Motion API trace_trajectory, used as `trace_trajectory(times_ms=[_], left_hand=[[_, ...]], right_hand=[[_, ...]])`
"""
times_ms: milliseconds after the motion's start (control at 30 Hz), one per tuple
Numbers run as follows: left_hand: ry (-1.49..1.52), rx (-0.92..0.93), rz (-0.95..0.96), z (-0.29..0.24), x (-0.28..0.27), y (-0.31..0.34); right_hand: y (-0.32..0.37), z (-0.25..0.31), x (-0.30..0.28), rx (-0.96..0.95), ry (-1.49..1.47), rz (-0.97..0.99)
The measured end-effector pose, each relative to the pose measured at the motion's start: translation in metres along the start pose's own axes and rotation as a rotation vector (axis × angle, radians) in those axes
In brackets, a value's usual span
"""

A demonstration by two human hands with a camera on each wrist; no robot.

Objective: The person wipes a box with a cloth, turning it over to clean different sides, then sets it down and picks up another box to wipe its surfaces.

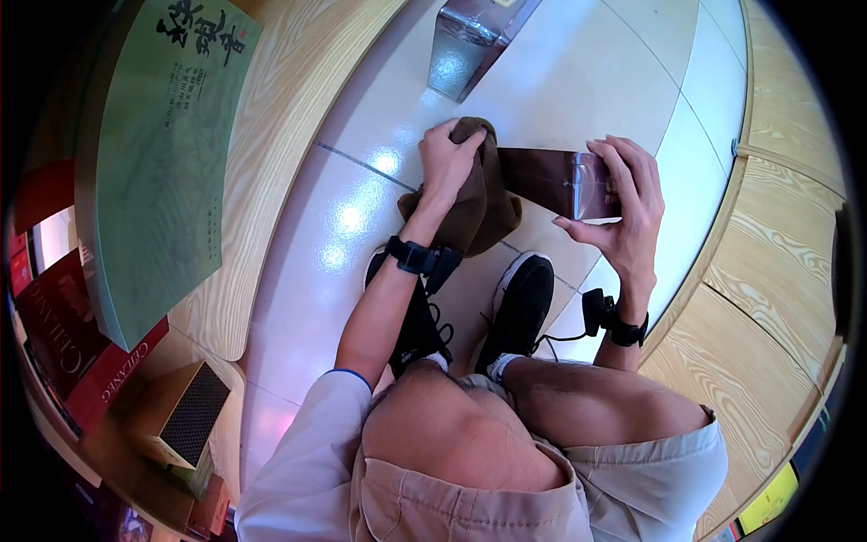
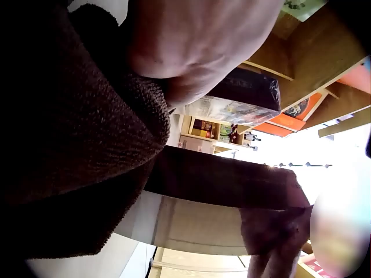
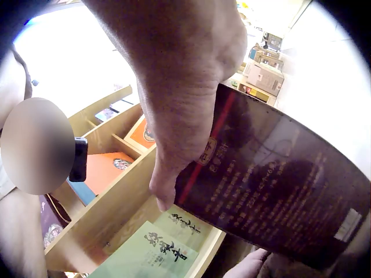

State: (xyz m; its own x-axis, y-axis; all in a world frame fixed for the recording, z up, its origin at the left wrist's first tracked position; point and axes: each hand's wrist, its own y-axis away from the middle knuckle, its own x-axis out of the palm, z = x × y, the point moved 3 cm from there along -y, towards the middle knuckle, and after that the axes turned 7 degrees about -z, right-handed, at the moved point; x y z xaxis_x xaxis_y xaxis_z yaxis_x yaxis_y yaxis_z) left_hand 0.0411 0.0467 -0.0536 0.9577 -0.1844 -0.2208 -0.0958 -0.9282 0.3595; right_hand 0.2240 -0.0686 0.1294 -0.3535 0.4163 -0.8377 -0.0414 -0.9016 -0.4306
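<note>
My left hand grips a bunched brown cloth, which hangs down in folds above the shoes. In the left wrist view the cloth has a fuzzy, towel-like surface and fills the left side. Opposite it, my right hand holds a dark maroon box by its near end, thumb on one side and fingers on the other. The right wrist view shows the box's broad face, printed with small lettering and a pale label near one corner. The box's far end reaches the cloth's edge in the head view.
A shiny wrapped box stands on the tiled floor ahead. Along the left runs a wooden shelf bearing a large green box, with red boxes below. Wooden cabinets line the right, and black shoes are underneath.
</note>
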Motion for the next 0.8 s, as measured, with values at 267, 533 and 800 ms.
trace_trajectory(times_ms=[267, 533, 800], left_hand=[[-0.193, 0.133, -0.060, -0.002, -0.022, 0.009], [-0.258, 0.113, 0.232, -0.008, -0.016, 0.024], [-0.248, 0.201, 0.288, -0.017, -0.012, 0.021]], right_hand=[[0.000, 0.000, 0.000, -0.007, 0.004, -0.002], [0.000, 0.001, -0.001, 0.013, 0.001, 0.004], [0.000, 0.001, 0.000, 0.012, 0.000, -0.005]])
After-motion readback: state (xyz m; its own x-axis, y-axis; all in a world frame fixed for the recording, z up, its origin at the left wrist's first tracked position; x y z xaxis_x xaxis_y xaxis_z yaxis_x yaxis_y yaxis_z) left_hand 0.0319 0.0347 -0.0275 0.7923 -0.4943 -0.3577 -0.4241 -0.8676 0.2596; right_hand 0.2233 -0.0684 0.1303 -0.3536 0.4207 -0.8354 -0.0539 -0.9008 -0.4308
